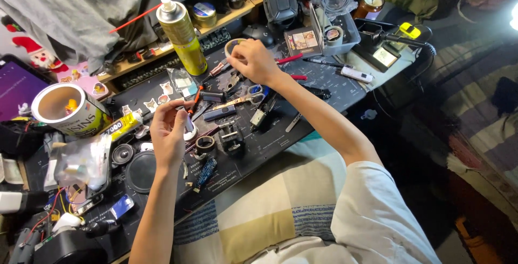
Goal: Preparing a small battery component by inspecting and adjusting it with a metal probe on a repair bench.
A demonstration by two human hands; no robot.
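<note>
The right hand [252,60] holds a roll of clear tape [235,46] above the bench [324,88], just right of the yellow spray can [181,36], the landmark here; its fingers [241,48] are closed on the ring's rim. The left hand [168,133] sits below and slightly left of the can, fingers pinched on a small white part [190,129] that is too small to identify. Scissors [245,97] lie below and right of the can, between the 2 hands. An open cardboard tube [67,108] stands well left of the can. The roll looks light and stiff; its smooth face may slip, so a grip across the rim or through the core appears most secure.
</note>
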